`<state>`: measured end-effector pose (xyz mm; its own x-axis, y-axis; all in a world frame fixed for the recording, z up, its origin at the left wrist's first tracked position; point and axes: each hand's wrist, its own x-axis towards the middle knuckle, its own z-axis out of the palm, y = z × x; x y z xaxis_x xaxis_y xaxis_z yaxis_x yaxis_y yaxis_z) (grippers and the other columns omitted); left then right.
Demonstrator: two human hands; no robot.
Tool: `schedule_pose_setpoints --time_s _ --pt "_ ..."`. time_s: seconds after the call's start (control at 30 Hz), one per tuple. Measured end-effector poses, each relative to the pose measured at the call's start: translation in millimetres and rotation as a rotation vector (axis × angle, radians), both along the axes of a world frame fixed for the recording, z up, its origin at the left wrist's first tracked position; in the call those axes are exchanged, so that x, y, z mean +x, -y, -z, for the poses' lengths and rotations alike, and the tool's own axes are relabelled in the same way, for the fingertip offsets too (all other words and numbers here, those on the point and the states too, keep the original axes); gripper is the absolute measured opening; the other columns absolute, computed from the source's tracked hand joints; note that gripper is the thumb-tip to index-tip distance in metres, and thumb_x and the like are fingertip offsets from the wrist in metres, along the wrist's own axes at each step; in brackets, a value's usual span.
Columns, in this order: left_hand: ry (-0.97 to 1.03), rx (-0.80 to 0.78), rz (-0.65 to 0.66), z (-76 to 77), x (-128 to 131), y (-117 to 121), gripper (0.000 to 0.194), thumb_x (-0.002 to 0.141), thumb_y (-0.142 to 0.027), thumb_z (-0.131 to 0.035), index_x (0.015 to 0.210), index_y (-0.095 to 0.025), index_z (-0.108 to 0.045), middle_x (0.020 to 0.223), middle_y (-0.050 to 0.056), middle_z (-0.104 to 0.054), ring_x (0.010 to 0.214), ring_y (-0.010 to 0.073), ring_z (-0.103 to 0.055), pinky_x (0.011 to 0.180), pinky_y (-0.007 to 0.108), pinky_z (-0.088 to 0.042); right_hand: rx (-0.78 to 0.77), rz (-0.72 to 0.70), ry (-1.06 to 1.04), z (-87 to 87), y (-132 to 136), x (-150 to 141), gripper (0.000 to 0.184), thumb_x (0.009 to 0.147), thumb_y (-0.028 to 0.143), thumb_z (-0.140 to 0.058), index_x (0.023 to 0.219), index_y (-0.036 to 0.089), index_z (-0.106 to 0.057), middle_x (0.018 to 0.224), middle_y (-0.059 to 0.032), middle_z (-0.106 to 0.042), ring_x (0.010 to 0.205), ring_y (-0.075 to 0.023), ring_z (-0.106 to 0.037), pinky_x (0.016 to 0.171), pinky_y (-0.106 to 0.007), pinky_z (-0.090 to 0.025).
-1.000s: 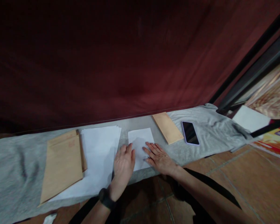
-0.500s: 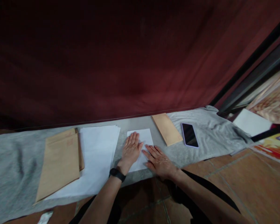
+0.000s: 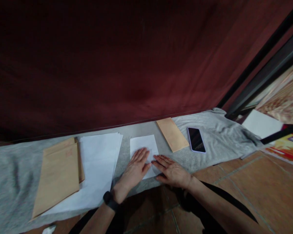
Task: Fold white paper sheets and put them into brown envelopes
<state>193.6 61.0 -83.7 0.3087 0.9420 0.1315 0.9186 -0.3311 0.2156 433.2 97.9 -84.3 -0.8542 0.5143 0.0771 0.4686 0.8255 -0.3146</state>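
A folded-looking white sheet of paper [image 3: 143, 141] lies on the grey cloth [image 3: 212, 133] in front of me. My left hand [image 3: 136, 165] rests flat on its left and middle part, fingers stretched out and holding nothing. On the paper's right edge lies my right hand [image 3: 171, 170], also flat, its fingertips close to the left thumb. The lower part of the sheet is partly covered by both hands. Right of the paper is a single brown envelope [image 3: 173, 135]. To the left lies a stack of larger white sheets [image 3: 97, 165].
Several brown envelopes [image 3: 57, 178] overlap the white stack at far left. A phone [image 3: 196, 140] in a pale purple case lies right of the single envelope. Dark red fabric [image 3: 136, 65] hangs behind. A black metal frame [image 3: 258, 74] and a white box [image 3: 261, 124] stand at right.
My left hand went from the paper's left edge up onto its upper part, then slid back down a little. My right hand stays on the right edge. The view shifted slightly.
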Motion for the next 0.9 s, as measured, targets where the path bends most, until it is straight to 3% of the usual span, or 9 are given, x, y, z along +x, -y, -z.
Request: schedule_pose_setpoints --time_s 0.07,0.17,0.47,0.63,0.77,0.9 --pt "0.009 -0.037 0.114 -4.1 8 15 0.060 0.096 -0.045 -0.050 0.150 -0.021 -0.038 0.161 0.010 -0.035 0.150 0.0233 -0.028 0.123 0.048 -0.025 0.011 0.005 -0.011 -2.2 2 0 0.065 0.094 0.044 -0.061 0.150 0.015 -0.043 0.156 -0.0170 -0.039 0.145 -0.0259 -0.036 0.122 -0.043 -0.027" --pt "-0.013 -0.072 0.140 -10.8 13 31 0.065 0.092 -0.041 -0.055 0.150 -0.020 -0.037 0.161 0.011 -0.034 0.150 0.0252 -0.027 0.123 0.051 -0.024 0.017 0.012 -0.016 -5.8 3 -1 0.063 0.091 0.036 -0.064 0.146 0.012 -0.047 0.154 -0.0189 -0.043 0.142 -0.0274 -0.040 0.120 -0.043 -0.031" --pt "-0.063 -0.089 0.084 -18.0 4 47 0.064 0.078 -0.011 -0.052 0.142 -0.016 -0.049 0.156 0.012 -0.043 0.146 0.0255 -0.037 0.119 0.047 -0.033 0.006 -0.024 0.001 -17.5 3 -1 0.059 0.084 0.017 -0.064 0.141 0.012 -0.053 0.153 -0.0186 -0.044 0.138 -0.0272 -0.046 0.118 -0.042 -0.035" --pt "-0.057 -0.130 0.015 -20.7 -4 41 0.051 0.085 -0.007 -0.046 0.135 -0.013 -0.057 0.147 0.015 -0.054 0.138 0.0255 -0.049 0.113 0.043 -0.043 -0.044 -0.015 -0.048 -17.0 -4 4 0.052 0.087 0.014 -0.059 0.139 0.020 -0.056 0.151 -0.0116 -0.049 0.136 -0.0240 -0.048 0.117 -0.042 -0.036" --pt "0.133 -0.119 0.024 -24.8 -15 40 0.038 0.095 -0.013 -0.041 0.122 -0.019 -0.067 0.130 0.009 -0.068 0.122 0.0213 -0.063 0.105 0.039 -0.051 -0.177 0.029 -0.154 -15.8 -12 7 0.033 0.098 0.023 -0.052 0.129 0.024 -0.065 0.132 -0.0068 -0.066 0.124 -0.0208 -0.059 0.108 -0.036 -0.045" --pt "0.356 -0.148 -0.009 -26.6 -23 45 0.030 0.098 -0.026 -0.045 0.113 -0.025 -0.071 0.114 0.004 -0.076 0.103 0.0183 -0.071 0.092 0.032 -0.057 -0.296 0.110 -0.163 -21.5 -14 7 0.028 0.101 0.037 -0.050 0.099 0.023 -0.074 0.094 -0.0034 -0.076 0.089 -0.0195 -0.070 0.080 -0.028 -0.053"
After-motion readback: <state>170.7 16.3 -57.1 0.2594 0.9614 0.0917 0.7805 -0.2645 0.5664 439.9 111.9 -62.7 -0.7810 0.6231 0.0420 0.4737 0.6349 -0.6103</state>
